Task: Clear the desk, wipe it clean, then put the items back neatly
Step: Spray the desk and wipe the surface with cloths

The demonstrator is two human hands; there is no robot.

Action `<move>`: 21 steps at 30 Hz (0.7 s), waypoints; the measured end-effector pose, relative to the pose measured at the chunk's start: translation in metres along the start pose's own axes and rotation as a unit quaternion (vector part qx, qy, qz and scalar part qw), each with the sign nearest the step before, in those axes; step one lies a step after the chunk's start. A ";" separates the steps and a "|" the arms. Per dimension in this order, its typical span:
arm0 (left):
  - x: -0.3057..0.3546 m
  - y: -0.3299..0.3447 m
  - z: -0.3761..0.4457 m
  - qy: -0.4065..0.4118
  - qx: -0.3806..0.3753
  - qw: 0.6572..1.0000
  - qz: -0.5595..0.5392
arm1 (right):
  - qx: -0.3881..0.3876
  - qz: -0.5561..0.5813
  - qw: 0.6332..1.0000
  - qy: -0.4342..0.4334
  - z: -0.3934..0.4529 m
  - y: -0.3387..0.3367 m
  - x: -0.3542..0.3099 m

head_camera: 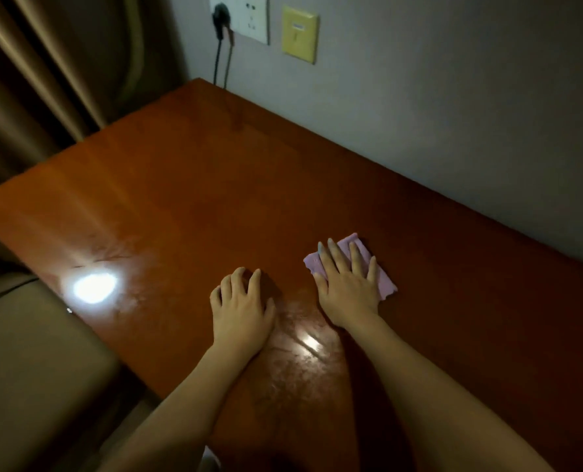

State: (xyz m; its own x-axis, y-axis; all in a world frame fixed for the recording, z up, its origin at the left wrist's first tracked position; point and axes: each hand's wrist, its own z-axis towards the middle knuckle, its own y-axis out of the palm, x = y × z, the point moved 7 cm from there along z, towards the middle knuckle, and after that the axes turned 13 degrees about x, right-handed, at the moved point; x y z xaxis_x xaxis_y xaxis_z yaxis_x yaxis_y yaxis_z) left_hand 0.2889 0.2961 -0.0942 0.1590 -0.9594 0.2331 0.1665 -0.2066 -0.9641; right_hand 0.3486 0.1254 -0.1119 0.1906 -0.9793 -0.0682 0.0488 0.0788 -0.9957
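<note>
A glossy reddish-brown wooden desk (188,185) fills the view, with smear marks and light glare on its near part. A small pink cloth (383,282) lies flat on the desk right of centre. My right hand (346,284) presses down on it with straight, spread fingers, and the cloth shows beyond the fingertips and to the right. My left hand (242,308) rests on the bare wood just to the left, fingers slightly bent with the tips touching the surface. It holds nothing.
The desk backs onto a grey wall (453,97) with a white socket plate (246,17), a black plug and cable (219,46), and a yellow switch plate (299,34). Brown curtains (45,80) hang at the left. A beige cushioned seat (27,369) sits below the desk's left edge.
</note>
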 end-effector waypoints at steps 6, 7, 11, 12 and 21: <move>0.078 0.011 -0.046 0.058 -0.023 0.998 0.011 | 0.018 0.006 0.998 0.055 -0.064 -0.012 0.081; 0.090 0.015 -0.054 0.071 -0.030 0.997 0.018 | 0.018 0.010 0.998 0.066 -0.074 -0.014 0.093; 0.135 0.019 -0.085 0.116 -0.039 0.992 0.015 | 0.015 0.005 0.994 0.111 -0.117 -0.018 0.140; 0.145 0.022 -0.091 0.122 -0.046 0.991 0.007 | 0.017 0.006 0.992 0.125 -0.129 -0.020 0.153; 0.227 0.040 -0.151 0.216 -0.078 0.973 -0.020 | 0.016 -0.004 0.965 0.260 -0.234 -0.036 0.249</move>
State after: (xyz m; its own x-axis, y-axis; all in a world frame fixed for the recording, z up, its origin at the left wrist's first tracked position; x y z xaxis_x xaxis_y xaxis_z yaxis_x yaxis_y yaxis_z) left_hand 0.1847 0.0406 -0.0986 -0.2748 -0.9343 0.2273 0.0099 -0.2391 -0.9709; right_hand 0.1649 -0.1650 -0.1077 -0.3279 -0.9402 -0.0920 0.0809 0.0691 -0.9943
